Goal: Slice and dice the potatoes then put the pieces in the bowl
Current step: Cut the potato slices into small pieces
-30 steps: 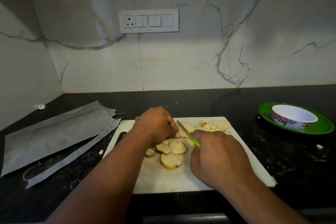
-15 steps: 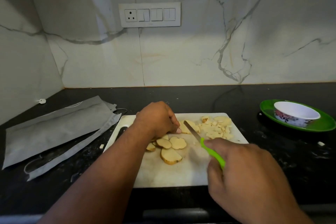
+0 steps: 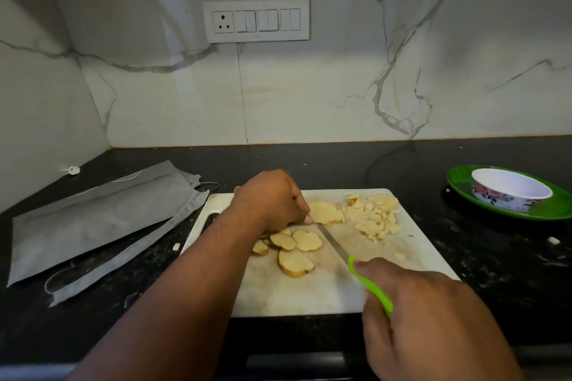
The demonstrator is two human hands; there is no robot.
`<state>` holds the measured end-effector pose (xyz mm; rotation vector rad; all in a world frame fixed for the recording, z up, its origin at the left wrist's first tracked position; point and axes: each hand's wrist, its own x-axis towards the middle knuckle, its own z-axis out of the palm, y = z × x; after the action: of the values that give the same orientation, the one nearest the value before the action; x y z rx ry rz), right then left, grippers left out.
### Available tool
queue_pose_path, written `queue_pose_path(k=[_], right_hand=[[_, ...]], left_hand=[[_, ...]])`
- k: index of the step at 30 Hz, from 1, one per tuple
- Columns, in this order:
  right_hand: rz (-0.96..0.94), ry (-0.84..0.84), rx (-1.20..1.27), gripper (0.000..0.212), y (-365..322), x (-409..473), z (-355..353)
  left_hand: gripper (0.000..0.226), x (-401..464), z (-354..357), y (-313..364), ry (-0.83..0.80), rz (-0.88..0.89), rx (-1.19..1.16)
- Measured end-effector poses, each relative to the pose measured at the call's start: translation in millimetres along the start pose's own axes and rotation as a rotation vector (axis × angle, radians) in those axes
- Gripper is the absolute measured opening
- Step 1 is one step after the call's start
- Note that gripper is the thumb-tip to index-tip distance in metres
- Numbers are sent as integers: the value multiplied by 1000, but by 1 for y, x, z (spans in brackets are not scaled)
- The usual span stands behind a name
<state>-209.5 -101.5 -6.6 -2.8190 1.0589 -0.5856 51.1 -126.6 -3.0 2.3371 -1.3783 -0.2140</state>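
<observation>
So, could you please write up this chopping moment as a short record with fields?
surface: white cutting board on a black counter
left hand: fingertips pressing down on a potato slice
right hand: grips a green-handled knife, blade tip at the held slice
uncut slices: several lying flat near the left wrist
diced pieces: heaped at the board's far right
bowl: white inside, floral outside, holds no potato, standing on a green plate
other: grey bags on the left
</observation>
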Motion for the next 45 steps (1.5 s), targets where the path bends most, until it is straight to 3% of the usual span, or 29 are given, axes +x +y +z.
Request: queue_pose_path(k=[5,11,23,26,28,31,33,45], right_hand=[[-27,126,49,44,-5,31,6],[-43,108,111,39,-10,59,26],[-47,71,136,41,21,15,4],[-16,155,215,34,37,21,4],[65,213,309,34,47,29,12],[143,214,505,31,57,37,24],[156,241,588,28,61,37,26],[146,238,683,28,65,31,25]], left_hand=[[10,-4,1,1,7,8,19],[10,-7,-3,5,6,-6,-31],[6,-10,-7,9,-12,-38,-16],[4,-15,-8,12,-10,-25,39],[20,-20,-7,22,19,-24,106],[68,-27,-1,41,137,11,290],[81,-31,5,53,180,23,367],[49,-31,17,72,51,50,386]])
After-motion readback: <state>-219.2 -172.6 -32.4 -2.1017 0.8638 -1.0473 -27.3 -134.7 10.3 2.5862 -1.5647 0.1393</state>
